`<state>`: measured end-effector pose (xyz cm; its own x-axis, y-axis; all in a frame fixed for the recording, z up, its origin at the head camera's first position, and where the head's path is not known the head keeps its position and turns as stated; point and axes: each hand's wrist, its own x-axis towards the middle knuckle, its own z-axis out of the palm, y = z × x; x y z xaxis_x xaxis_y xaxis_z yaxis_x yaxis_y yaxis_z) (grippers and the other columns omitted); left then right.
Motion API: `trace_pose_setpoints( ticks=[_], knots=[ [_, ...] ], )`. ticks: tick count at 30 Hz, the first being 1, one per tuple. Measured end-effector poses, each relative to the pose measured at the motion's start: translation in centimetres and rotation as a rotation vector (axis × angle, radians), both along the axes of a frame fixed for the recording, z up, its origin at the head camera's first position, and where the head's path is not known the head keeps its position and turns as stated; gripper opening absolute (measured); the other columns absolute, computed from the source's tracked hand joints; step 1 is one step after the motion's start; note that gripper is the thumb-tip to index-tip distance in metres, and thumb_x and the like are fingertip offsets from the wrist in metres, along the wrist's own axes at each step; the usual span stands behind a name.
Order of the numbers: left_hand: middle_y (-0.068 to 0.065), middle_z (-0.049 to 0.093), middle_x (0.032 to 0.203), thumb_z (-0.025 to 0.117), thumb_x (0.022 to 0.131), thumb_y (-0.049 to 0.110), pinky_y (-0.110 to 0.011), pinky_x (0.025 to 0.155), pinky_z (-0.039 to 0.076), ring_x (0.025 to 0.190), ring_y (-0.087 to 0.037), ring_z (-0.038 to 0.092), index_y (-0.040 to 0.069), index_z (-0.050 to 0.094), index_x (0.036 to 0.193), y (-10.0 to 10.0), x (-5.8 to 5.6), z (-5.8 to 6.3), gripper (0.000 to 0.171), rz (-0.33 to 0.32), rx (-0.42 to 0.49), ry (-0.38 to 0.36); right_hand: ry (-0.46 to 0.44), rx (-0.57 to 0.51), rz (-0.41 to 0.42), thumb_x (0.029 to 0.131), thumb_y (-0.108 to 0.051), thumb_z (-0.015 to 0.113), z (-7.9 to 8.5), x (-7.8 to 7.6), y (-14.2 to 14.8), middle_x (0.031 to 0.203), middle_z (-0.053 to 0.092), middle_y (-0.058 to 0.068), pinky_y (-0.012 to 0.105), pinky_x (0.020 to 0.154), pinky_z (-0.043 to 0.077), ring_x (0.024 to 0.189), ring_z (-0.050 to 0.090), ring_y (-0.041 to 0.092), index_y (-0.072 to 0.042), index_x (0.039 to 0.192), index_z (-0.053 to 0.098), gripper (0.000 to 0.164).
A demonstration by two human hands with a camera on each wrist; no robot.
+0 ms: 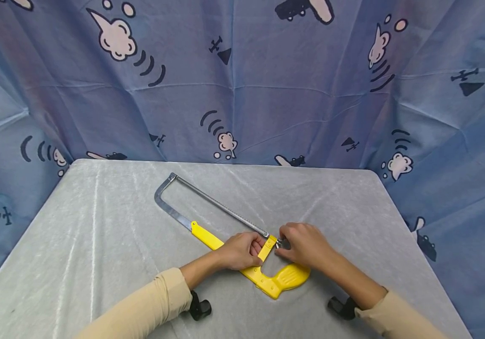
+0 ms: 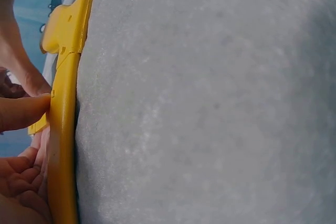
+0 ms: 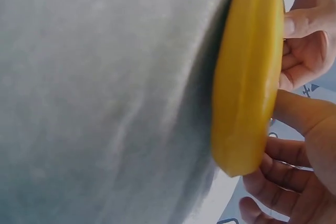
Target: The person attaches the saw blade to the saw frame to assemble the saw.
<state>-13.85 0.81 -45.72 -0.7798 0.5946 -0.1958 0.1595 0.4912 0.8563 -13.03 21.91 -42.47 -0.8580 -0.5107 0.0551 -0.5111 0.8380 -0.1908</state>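
Two hands on hacksaw (image 1: 234,235), left hand (image 1: 240,251) gripping handle, right hand (image 1: 303,245) fingers pinching blade-end nut

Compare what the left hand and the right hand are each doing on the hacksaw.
The left hand grips the yellow handle bar of the hacksaw, its fingers curled round the plastic; the right hand pinches the small metal fitting at the blade's near end. The left hand lies on the frame side, the right hand on the outer side, above the pistol grip. Both wear cream sleeves and meet over the grey table.
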Motion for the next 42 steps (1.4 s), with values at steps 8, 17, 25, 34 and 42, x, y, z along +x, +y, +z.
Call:
trace_pose_setpoints(
  ticks=[8,17,25,34,42],
  knots=[
    [0.001,0.059,0.083,0.078,0.078,0.001,-0.020,0.068,0.046,0.072,-0.006,0.054,0.007,0.062,0.100,0.0,0.0,-0.1,0.028,0.002,-0.003,0.001,0.023,0.010,0.015,0.075,-0.031,0.087,-0.3,0.0,0.0,0.066,0.049,-0.009,0.026,0.053,0.037,0.056,0.041,0.009,-0.012,0.078,0.064,0.030],
    [0.002,0.060,0.083,0.078,0.078,0.001,-0.019,0.068,0.046,0.072,-0.004,0.054,0.007,0.062,0.100,-0.1,0.0,-0.1,0.028,-0.010,-0.010,0.015,-0.067,-0.030,0.055,0.081,-0.028,0.081,-0.1,-0.2,0.3,0.068,0.054,-0.008,0.025,0.054,0.038,0.058,0.044,0.007,-0.015,0.079,0.065,0.021],
    [0.002,0.060,0.083,0.078,0.078,0.001,-0.019,0.069,0.047,0.072,-0.005,0.054,0.007,0.062,0.101,0.0,0.0,0.0,0.029,-0.008,0.003,0.009,-0.136,-0.053,0.097,0.087,-0.027,0.076,0.0,-0.5,0.7,0.066,0.047,-0.012,0.024,0.056,0.038,0.059,0.043,0.005,-0.017,0.079,0.063,0.018],
    [0.001,0.060,0.084,0.078,0.078,0.001,-0.019,0.070,0.046,0.073,-0.005,0.054,0.007,0.062,0.102,-0.1,0.0,0.0,0.029,-0.010,0.004,0.005,-0.287,-0.118,0.113,0.095,-0.019,0.067,0.0,-1.0,1.0,0.069,0.052,-0.013,0.026,0.061,0.043,0.062,0.046,0.004,-0.015,0.086,0.068,0.010],
    [0.001,0.060,0.083,0.078,0.078,0.001,-0.019,0.069,0.046,0.072,-0.005,0.054,0.006,0.062,0.102,-0.1,0.0,0.1,0.029,-0.013,0.012,-0.003,-0.501,-0.297,0.108,0.100,-0.015,0.058,-0.6,-1.7,1.9,0.064,0.048,-0.009,0.023,0.055,0.041,0.057,0.045,0.004,-0.011,0.088,0.069,0.017]
  ],
)
